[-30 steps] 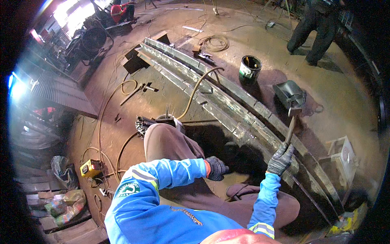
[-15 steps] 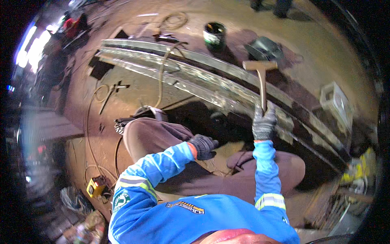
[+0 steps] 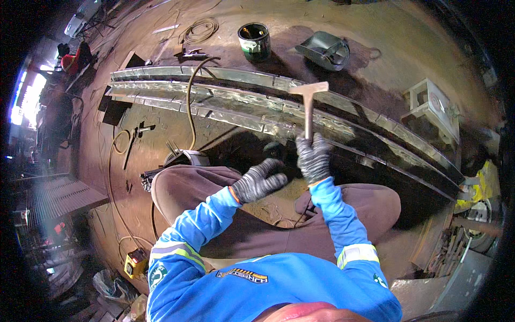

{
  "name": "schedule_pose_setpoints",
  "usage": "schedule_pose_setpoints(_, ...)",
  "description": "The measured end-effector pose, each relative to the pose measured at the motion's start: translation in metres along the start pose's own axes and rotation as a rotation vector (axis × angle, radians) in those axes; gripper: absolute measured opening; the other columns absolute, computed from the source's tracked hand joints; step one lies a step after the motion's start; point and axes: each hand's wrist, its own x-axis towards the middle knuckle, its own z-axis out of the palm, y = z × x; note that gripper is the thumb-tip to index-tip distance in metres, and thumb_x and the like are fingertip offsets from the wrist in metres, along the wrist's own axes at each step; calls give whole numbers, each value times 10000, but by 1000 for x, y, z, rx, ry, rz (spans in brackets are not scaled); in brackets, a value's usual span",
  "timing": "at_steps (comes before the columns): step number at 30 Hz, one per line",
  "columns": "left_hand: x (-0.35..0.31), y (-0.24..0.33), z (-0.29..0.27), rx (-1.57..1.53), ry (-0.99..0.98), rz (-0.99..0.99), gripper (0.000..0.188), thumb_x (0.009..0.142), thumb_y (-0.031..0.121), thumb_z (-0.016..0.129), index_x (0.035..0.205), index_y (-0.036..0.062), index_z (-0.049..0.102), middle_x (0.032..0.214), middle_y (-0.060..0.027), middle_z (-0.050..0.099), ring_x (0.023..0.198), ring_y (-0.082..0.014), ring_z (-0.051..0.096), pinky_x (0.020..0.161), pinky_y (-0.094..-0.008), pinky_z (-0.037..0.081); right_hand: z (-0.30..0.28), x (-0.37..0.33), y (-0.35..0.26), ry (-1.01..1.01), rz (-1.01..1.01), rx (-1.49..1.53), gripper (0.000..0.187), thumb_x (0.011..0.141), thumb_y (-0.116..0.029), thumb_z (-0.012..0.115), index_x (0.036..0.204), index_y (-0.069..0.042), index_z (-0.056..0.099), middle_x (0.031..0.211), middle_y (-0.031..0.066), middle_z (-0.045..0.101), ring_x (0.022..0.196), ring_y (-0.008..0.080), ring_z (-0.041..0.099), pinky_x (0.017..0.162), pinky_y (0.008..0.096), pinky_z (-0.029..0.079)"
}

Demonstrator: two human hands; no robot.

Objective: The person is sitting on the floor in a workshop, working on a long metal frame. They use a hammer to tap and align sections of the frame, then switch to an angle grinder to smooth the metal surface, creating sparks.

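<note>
My right hand (image 3: 313,160), in a grey striped knit glove, is wrapped round the handle of a hammer (image 3: 308,107). The hammer points away from me, its long crosswise head over a long metal beam (image 3: 228,111) lying on the ground before my knees. To the left of it, my left hand (image 3: 260,181), gloved alike, hovers over my lap. Its fingers are stretched out with the thumb apart, and nothing is in it.
Past the beam stand a dark bucket (image 3: 254,48) and a welding helmet (image 3: 328,52). A cable (image 3: 192,102) crosses the beam. A white box-like frame (image 3: 434,110) is at the right, a yellow device (image 3: 136,263) at the lower left. A metal container (image 3: 192,158) sits by my left knee.
My right hand has shifted left with the hammer, closer to my left hand. The left hand has risen slightly, and its fingers have straightened. The whole view has turned a little.
</note>
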Motion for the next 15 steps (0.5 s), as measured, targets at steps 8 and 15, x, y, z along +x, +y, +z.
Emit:
schedule_pose_setpoints(8, -3, 22, -27, -339, 472, 153, 261, 828, 211, 616, 968, -5, 579, 794, -27, 606, 715, -133, 564, 649, -288, 469, -27, -18, -89, -190, -932, -173, 379, 767, -240, 618, 1087, -46, 554, 1052, 198, 550, 974, 378, 535, 891, 439, 418)
schedule_pose_setpoints(15, 6, -7, -29, -109, 585, 95, 244, 824, 75, 617, 1054, 6, 574, 826, -17, 611, 703, -95, 544, 616, -257, 452, -62, 93, 13, -134, -68, -1122, 603, 751, -475, 588, 1199, -80, 506, 1214, 165, 514, 1164, 301, 449, 1031, 448, 257)
